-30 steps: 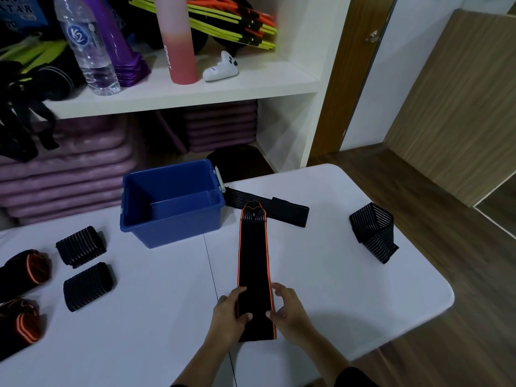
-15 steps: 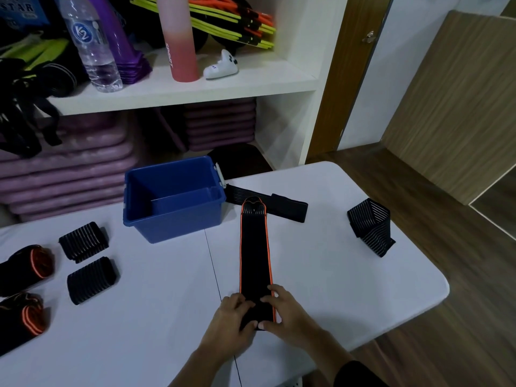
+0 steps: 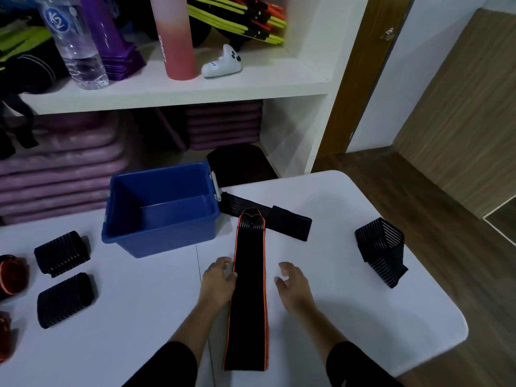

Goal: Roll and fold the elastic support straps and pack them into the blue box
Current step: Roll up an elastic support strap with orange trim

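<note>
White table point(image 3: 363, 317): both hands flank the flat strap point(image 3: 247, 300), left hand point(image 3: 219, 280) touching its edge, right hand point(image 3: 291, 286) released, fingers spread.

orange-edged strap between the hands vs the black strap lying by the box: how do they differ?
The orange-edged strap has orange borders; the black strap has none. The orange-edged strap runs toward the person, the black strap runs crosswise, partly beneath its far end. Both lie flat and unrolled on the table.
</note>
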A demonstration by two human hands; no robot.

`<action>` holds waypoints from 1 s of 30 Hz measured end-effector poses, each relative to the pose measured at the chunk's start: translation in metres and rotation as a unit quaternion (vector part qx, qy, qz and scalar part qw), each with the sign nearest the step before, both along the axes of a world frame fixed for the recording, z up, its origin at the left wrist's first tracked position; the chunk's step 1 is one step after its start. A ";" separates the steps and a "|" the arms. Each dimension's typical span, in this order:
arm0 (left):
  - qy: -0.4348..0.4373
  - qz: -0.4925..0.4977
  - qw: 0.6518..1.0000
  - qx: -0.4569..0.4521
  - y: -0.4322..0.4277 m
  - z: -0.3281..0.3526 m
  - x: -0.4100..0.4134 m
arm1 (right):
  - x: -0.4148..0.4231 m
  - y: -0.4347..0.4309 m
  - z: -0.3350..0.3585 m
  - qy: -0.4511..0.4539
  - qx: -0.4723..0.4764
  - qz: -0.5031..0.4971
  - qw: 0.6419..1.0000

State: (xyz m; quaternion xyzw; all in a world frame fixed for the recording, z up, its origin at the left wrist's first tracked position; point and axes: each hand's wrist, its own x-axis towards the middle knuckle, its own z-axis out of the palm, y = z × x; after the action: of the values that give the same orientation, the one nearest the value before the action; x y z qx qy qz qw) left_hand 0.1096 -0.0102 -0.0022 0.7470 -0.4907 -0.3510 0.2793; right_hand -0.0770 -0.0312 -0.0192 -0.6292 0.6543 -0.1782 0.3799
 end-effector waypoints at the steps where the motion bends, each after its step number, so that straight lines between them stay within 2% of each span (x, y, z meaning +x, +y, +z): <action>1: 0.006 0.001 1.000 0.010 -0.013 0.001 -0.001 | 0.002 -0.014 0.000 0.001 0.006 -0.001 1.000; 6: -0.010 -0.015 1.000 0.020 -0.072 -0.002 -0.010 | 0.019 -0.082 -0.006 -0.023 0.021 -0.013 0.999; 13: -0.041 0.042 0.998 -0.009 -0.126 -0.020 -0.012 | 0.047 -0.136 -0.015 -0.094 0.021 -0.020 0.995; 21: 0.008 0.157 0.987 0.038 -0.141 -0.033 -0.014 | 0.046 -0.143 -0.028 -0.112 -0.018 -0.061 0.992; 30: -0.015 0.187 0.980 0.070 -0.149 -0.032 -0.018 | 0.048 -0.149 -0.031 -0.068 -0.062 -0.038 0.995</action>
State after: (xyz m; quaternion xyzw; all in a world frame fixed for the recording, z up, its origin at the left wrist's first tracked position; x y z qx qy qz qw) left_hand 0.0915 -0.1597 -0.0340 0.8486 -0.3206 -0.3145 0.2797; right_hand -0.0286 -0.1800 -0.0503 -0.6124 0.6383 -0.2750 0.3768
